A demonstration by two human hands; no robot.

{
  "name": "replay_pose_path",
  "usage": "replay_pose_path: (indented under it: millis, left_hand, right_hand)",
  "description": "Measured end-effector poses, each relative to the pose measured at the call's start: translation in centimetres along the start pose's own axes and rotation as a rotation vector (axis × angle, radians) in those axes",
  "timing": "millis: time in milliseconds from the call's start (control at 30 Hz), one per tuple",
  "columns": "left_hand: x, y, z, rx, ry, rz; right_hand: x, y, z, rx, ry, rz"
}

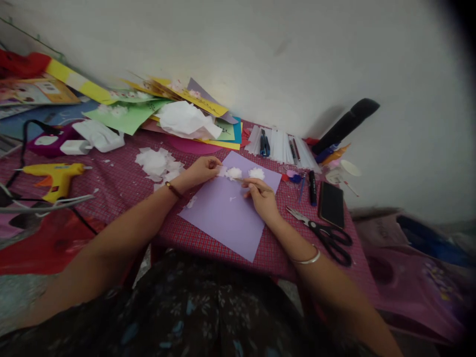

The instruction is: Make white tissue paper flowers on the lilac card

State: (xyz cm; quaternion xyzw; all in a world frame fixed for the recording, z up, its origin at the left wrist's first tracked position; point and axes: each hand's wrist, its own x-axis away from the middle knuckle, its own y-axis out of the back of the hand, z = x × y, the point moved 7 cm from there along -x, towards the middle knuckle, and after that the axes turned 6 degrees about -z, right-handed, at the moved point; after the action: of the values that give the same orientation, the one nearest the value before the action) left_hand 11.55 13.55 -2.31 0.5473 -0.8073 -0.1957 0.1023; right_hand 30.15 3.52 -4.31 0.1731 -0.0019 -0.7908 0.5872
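Note:
A light purple sheet of paper point(226, 220) lies on the table in front of me. Two fluffy white paper tufts sit on its upper part, a left one point(234, 173) and a right one point(256, 173). My left hand point(203, 171) pinches a small piece of thin white paper point(222, 171) beside the left tuft. In my right hand point(263, 199) is a thin stick point(241, 180), its tip touching or very close to the left tuft. A pile of white paper pieces point(158, 164) lies left of the sheet.
A yellow glue gun point(55, 179) lies at the left. Black-handled scissors point(323, 233), a marker point(313, 188) and a dark phone-like slab point(331, 204) are at the right. White glue sticks point(277, 145) and coloured cards point(128, 115) lie along the wall.

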Motion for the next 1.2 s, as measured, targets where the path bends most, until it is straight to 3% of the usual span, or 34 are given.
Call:
replay_pose_path:
  millis: [133, 333, 467, 867, 1033, 1200]
  left_hand:
    - [-0.4, -0.3, 0.8, -0.106, -0.014, -0.027]
    - [-0.6, -0.3, 0.9, -0.040, 0.018, 0.005]
    - [-0.5, -0.3, 0.7, -0.026, -0.003, 0.005]
    - [-0.8, -1.0, 0.2, -0.099, -0.139, -0.009]
    - [-1.1, -2.4, -0.3, -0.270, -0.279, -0.030]
    - [-1.4, -2.8, 0.0, -0.296, -0.281, -0.035]
  right_hand:
    - [0.3, 0.2, 0.2, -0.031, 0.016, -0.013]
    - [0.8, -1.1, 1.4, 0.093, 0.160, 0.108]
    - [0.8, -1.5, 1.7, 0.180, 0.207, 0.120]
    - [0.6, -0.4, 0.7, 0.085, 0.014, 0.013]
    - [0.2, -0.1, 0.5, 0.025, -0.014, -0.011]
    - [0.1, 0.5, 0.4, -0.050, -0.010, -0.063]
